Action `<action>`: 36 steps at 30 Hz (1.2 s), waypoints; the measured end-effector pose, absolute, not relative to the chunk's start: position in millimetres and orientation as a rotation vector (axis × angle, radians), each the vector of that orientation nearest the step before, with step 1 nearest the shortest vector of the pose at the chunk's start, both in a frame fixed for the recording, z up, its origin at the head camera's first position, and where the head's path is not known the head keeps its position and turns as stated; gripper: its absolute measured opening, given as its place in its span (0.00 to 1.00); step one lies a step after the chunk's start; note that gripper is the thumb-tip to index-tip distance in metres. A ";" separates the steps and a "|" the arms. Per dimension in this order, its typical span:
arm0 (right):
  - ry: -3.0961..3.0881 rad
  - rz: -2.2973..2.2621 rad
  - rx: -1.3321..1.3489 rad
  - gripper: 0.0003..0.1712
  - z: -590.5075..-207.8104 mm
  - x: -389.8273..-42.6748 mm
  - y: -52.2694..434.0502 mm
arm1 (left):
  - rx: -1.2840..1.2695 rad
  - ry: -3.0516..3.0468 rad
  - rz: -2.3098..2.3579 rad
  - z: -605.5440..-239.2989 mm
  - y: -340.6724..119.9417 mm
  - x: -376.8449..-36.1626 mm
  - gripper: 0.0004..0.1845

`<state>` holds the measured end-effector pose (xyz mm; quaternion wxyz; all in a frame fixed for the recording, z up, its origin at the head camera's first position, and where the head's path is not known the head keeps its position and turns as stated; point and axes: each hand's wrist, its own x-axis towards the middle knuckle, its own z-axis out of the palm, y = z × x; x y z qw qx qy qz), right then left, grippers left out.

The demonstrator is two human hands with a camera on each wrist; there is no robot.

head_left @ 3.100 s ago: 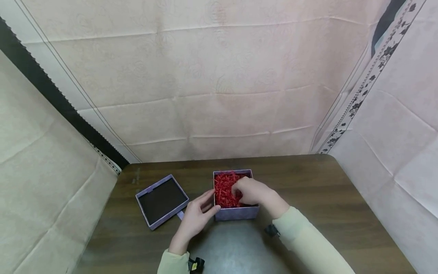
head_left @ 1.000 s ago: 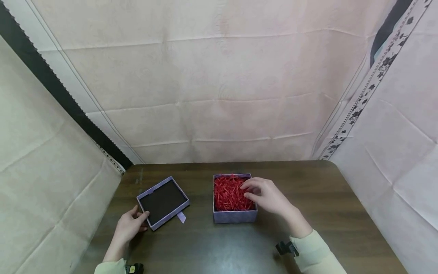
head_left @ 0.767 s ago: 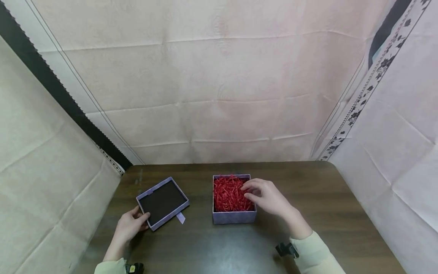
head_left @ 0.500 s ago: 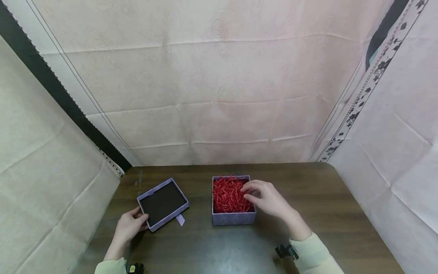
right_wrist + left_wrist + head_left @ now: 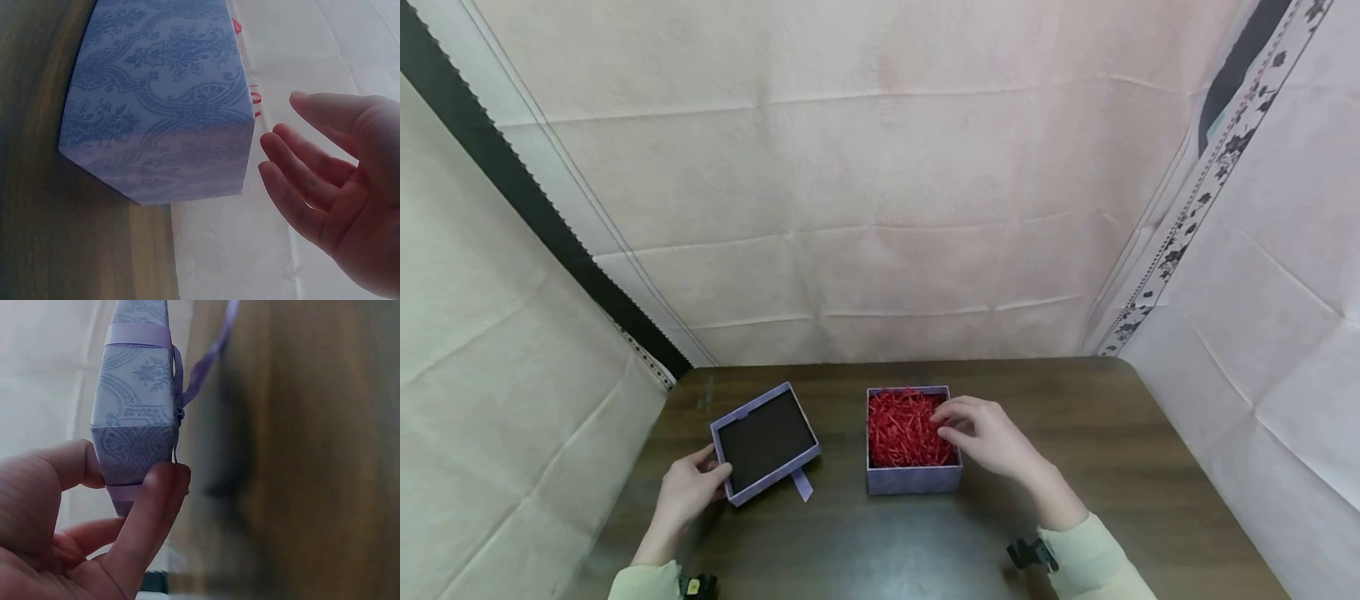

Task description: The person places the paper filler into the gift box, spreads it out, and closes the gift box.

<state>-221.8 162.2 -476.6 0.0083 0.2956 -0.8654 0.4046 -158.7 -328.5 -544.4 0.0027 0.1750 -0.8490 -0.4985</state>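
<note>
My left hand [image 5: 688, 487] pinches the lower left corner of the box lid [image 5: 767, 442] between thumb and fingers. The lid's black inside faces up, and a lilac ribbon [image 5: 802, 483] hangs from its near right edge. In the left wrist view, the patterned lid side [image 5: 134, 381] stands off the wooden surface, with the fingers on its end. My right hand [image 5: 988, 433], fingers loosely bent and holding nothing, hovers over the right edge of the lilac box [image 5: 913, 480]. Red shredded paper [image 5: 906, 429] fills that box. The right wrist view shows a gap between fingertips and box wall [image 5: 162, 75].
Both box parts are on or over a dark wooden table [image 5: 865, 550]. Pale cloth [image 5: 880, 208] hangs behind the table, with more cloth at the left and right sides. A small black device [image 5: 1032, 554] is strapped to the right wrist.
My left hand has gone from the box to the lid, and in the last half second has raised and shifted it slightly rightward. My right hand has come out of the red paper.
</note>
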 end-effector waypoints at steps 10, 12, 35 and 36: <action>-2.620 1.220 0.982 0.12 -470.0 -218.9 142.2 | 0.418 -2.696 -1.552 -507.5 -301.5 -164.9 0.37; -2.604 1.199 0.984 0.14 -469.4 -219.9 134.9 | 0.391 -2.694 -1.560 -499.3 -294.5 -165.3 0.36; -2.403 0.804 0.944 0.42 -483.9 -224.6 98.4 | 0.038 -2.700 -1.690 -461.7 -214.0 -171.9 0.31; -2.396 0.808 0.936 0.42 -484.4 -224.9 98.4 | 0.034 -2.702 -1.688 -461.9 -212.8 -172.2 0.31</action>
